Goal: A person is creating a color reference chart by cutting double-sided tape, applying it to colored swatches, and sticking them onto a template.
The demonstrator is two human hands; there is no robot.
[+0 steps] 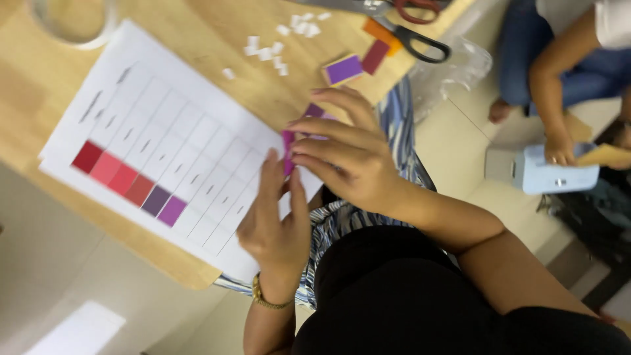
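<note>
Both hands meet over the sheet's near edge, right hand (348, 158) pinching a magenta chip (288, 152) with left hand (276, 220) fingers closed on its lower end (chip not yet placed); grid sheet (164, 138) on bench (217, 33) shows six cells filled, most empty, spare chips (358, 62) beyond.

A light wooden tabletop (217, 33) carries a white paper sheet with a printed grid (177, 138), small white paper scraps (276, 49), purple (344, 69), dark red (375, 56) and orange (381, 31) rectangular colour chips, black-handled scissors (411, 39) and a clear tape roll (72, 23).
</note>
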